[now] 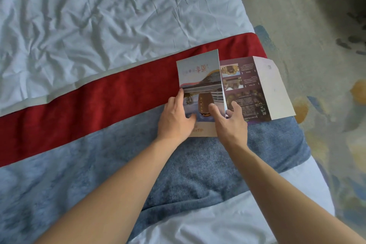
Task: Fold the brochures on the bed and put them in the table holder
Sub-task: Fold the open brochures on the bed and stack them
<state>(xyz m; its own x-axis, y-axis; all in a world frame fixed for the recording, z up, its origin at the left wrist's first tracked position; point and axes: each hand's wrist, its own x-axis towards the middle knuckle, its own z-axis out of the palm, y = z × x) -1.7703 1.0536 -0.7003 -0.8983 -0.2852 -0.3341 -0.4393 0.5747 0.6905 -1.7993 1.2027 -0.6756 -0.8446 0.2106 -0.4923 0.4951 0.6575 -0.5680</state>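
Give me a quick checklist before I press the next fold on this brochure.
1. Left hand pins the brochure at its near left edge: ok.
2. Right hand on the fold line, fingers touching the paper: ok.
3. Folded cover panel lies flat: not ok, its far end lifts.
4. Purple inner panel and white flap folded in: not ok, both spread open to the right.
5. Surface firm: not ok, soft blue blanket and red runner.
6. Table holder within reach: cannot tell, not in view.

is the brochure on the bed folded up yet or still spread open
Partly folded: the brochure's left panel is turned over, while its purple and white panels still lie spread at right.
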